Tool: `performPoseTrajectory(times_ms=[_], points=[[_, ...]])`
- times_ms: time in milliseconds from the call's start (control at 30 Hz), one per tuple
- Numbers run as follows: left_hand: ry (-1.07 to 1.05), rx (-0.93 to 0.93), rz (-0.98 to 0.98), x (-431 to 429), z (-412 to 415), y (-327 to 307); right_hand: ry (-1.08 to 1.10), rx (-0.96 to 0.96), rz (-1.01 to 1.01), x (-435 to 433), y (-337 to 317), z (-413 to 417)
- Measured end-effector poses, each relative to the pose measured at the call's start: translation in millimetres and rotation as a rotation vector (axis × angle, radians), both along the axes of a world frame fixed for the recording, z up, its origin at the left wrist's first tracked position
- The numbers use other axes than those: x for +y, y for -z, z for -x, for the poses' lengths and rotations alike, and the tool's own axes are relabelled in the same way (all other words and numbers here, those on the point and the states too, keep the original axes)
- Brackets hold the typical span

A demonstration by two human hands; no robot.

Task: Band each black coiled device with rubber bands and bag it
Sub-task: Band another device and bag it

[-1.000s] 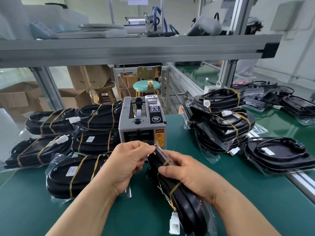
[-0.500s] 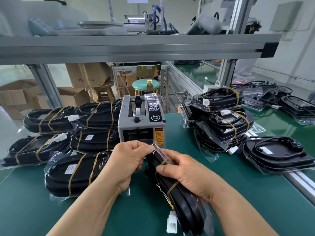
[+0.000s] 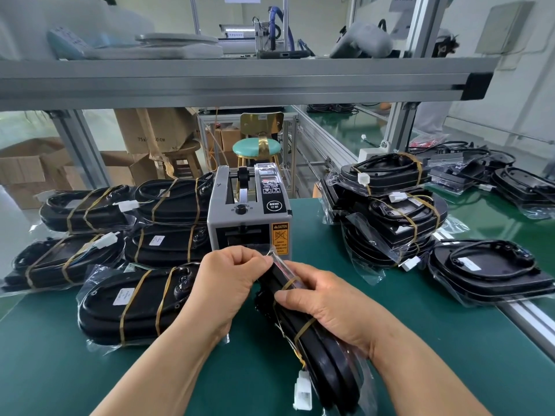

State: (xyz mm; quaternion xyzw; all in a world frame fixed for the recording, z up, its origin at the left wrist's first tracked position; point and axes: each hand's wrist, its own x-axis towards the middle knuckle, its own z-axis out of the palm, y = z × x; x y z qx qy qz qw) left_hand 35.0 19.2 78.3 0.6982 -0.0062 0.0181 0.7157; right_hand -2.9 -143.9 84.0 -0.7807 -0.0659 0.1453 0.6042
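Observation:
A black coiled device [image 3: 329, 364] stands on edge in a clear plastic bag, wrapped by two tan rubber bands, with a white connector [image 3: 302, 391] hanging at its near end. My right hand [image 3: 327, 307] grips the device from the right side. My left hand [image 3: 223, 283] pinches the bag's open top edge [image 3: 280, 261] at the device's far end, just in front of the tape dispenser.
A grey tape dispenser [image 3: 249, 214] stands mid-table on the green mat [image 3: 150, 379]. Bagged banded devices [image 3: 135, 304] lie stacked at left. More stacks [image 3: 393, 217] sit at right, with an unbanded one [image 3: 489, 268] near the table's right rail. A metal shelf [image 3: 240, 82] spans overhead.
Both hands stay on the bagged device; the view has shifted slightly and the left fingers have worked a little at the bag's top edge.

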Motion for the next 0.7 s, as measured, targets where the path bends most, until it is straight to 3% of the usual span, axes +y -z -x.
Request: performPoseTrajectory(times_ms=[233, 433, 700], points=[[-0.180, -0.091, -0.300, -0.8, -0.2, 11.1, 0.000, -0.034, 0.071, 0.6, -1.2, 0.1], [-0.069, 0.187, 0.137, -16.6, 6.2, 10.2, -0.014, -0.045, 0.130, 1.4, -4.7, 3.2], [0.087, 0.161, 0.249, -8.1, 20.7, 13.5, 0.024, -0.046, 0.079, -3.2, -5.1, 7.6]])
